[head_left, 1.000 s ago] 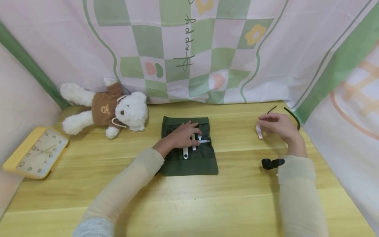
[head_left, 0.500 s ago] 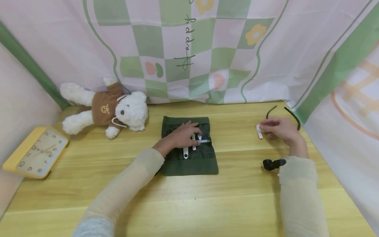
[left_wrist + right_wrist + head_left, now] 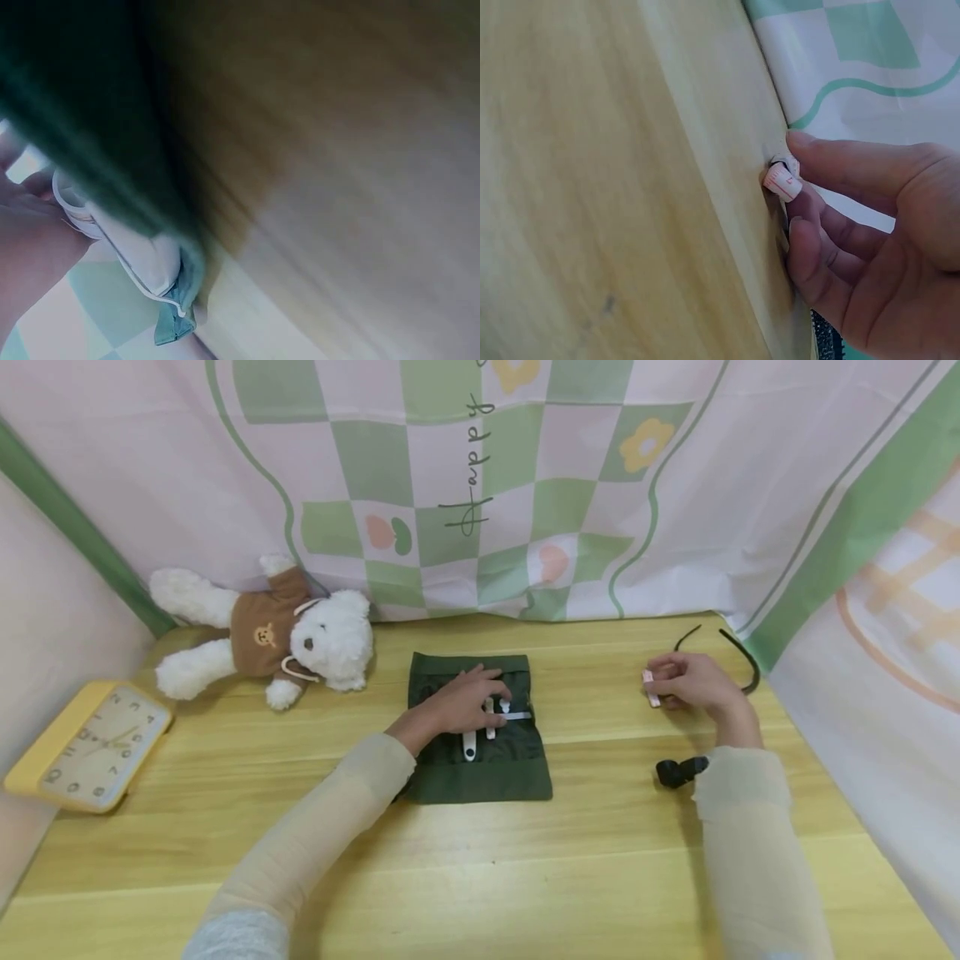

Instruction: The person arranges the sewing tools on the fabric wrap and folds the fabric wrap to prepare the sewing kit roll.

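Note:
Near the right side of the table, my right hand (image 3: 705,687) pinches a small rolled tape measure (image 3: 784,183), white with pink-red markings, between thumb and fingers. In the right wrist view the roll is right at the wooden surface. At the middle, my left hand (image 3: 467,702) rests with spread fingers on an unfolded dark green fabric pouch (image 3: 480,785). Between and beside those fingers show a white-handled tool (image 3: 469,747) with a dark dot, a slim pale piece (image 3: 491,727) and a white band (image 3: 517,716). The hand covers the rest of the pouch's contents.
A white plush dog (image 3: 330,639) in a brown top lies at the back left, with a yellow clock (image 3: 93,743) in front of it. A black curved strip (image 3: 742,656) lies behind my right hand. A checked curtain (image 3: 450,560) hangs along the table's back edge.
My right hand dips slightly toward me, then shifts a little left with the tape measure pinched in it. My left hand stays on the pouch.

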### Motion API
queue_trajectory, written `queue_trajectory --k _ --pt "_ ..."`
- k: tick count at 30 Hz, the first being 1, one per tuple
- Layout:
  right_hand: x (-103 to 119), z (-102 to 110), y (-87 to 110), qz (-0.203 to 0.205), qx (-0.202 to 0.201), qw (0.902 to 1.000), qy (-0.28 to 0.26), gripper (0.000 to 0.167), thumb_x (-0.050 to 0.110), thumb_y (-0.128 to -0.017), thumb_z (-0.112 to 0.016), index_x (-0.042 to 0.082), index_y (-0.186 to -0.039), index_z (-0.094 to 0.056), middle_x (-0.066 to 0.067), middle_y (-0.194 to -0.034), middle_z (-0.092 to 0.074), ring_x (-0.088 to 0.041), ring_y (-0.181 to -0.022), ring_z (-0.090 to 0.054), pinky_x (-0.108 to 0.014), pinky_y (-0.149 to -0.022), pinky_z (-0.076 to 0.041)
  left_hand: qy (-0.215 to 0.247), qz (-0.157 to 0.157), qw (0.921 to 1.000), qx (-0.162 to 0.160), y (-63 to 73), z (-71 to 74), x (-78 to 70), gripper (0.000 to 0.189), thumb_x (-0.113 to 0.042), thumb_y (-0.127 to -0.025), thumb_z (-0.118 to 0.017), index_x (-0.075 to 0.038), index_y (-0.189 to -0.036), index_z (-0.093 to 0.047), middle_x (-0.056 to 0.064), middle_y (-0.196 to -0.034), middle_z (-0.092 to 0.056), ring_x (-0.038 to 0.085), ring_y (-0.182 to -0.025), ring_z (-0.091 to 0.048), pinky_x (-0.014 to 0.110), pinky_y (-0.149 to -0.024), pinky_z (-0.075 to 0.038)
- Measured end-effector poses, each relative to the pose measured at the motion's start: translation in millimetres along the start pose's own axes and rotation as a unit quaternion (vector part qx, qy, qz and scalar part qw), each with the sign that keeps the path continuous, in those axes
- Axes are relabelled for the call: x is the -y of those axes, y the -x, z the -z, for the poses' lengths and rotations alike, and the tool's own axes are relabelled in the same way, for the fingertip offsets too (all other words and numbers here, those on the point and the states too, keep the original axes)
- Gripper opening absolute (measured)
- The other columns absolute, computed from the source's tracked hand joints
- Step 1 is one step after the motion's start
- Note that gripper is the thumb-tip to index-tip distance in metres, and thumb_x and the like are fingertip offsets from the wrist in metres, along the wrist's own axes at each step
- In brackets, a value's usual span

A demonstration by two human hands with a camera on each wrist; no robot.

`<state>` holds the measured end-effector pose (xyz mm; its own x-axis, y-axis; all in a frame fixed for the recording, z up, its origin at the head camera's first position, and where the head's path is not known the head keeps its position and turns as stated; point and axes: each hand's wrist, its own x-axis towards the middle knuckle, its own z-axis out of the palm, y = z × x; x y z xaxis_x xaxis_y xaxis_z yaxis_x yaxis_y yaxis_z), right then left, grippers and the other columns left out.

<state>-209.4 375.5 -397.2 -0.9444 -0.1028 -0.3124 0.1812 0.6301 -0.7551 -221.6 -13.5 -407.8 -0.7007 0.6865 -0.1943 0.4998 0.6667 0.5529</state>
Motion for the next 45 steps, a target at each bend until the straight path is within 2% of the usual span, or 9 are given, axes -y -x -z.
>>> queue_trajectory --k 7,15,24,34,45 --pt "2 -1 -5.1 -0.005 0.003 0.9998 0.019 0.058 0.016 -0.100 -0.068 -0.012 -0.144 -0.044 -0.023 -0.120 -0.061 -0.019 -0.086 -0.068 -0.033 -0.073 -0.059 0.006 -0.005 1.0000 0.005 -1.9 -1.0 1.0 0.040 -0.029 -0.100 -0.068 -0.015 -0.137 -0.062 0.014 -0.165 -0.026 0.038 -0.154 -0.007 0.054 -0.122 -0.008" --pt "3 -2 -9.1 -0.012 0.002 0.9997 0.019 0.056 0.014 -0.099 -0.069 -0.012 -0.142 -0.046 -0.016 -0.111 -0.060 -0.017 -0.085 -0.066 -0.033 -0.074 -0.060 0.002 0.000 1.0000 0.006 -1.5 0.6 0.7 0.040 -0.029 -0.100 -0.068 -0.014 -0.137 -0.062 0.014 -0.165 -0.025 0.038 -0.154 -0.006 0.054 -0.122 -0.008" --pt "5 -5 -8.3 -0.012 -0.019 0.9996 0.017 0.036 0.015 -0.098 -0.069 -0.007 -0.123 -0.055 -0.014 -0.105 -0.060 -0.019 -0.082 -0.067 -0.032 -0.072 -0.059 0.001 -0.001 1.0000 0.006 -2.0 0.4 1.9 0.040 -0.028 -0.100 -0.068 -0.014 -0.137 -0.062 0.014 -0.165 -0.025 0.038 -0.154 -0.006 0.054 -0.122 -0.008" --pt "10 -9 -7.3 0.001 -0.026 0.9992 -0.032 0.037 0.021 -0.102 -0.066 -0.007 -0.124 -0.056 -0.017 -0.113 -0.062 -0.019 -0.087 -0.069 -0.033 -0.078 -0.059 0.014 -0.004 0.9999 0.007 -2.0 0.4 3.9 0.041 -0.029 -0.100 -0.068 -0.015 -0.137 -0.061 0.013 -0.165 -0.024 0.035 -0.155 -0.005 0.053 -0.122 -0.007" --pt "23 -23 -12.8 0.029 -0.029 0.9962 -0.077 0.035 0.014 -0.102 -0.064 -0.011 -0.125 -0.054 -0.013 -0.104 -0.061 -0.015 -0.082 -0.069 -0.033 -0.077 -0.060 0.021 0.001 0.9998 0.007 -0.7 1.8 -0.1 0.042 -0.029 -0.100 -0.068 -0.016 -0.139 -0.060 0.012 -0.165 -0.025 0.032 -0.155 -0.005 0.052 -0.122 -0.006"
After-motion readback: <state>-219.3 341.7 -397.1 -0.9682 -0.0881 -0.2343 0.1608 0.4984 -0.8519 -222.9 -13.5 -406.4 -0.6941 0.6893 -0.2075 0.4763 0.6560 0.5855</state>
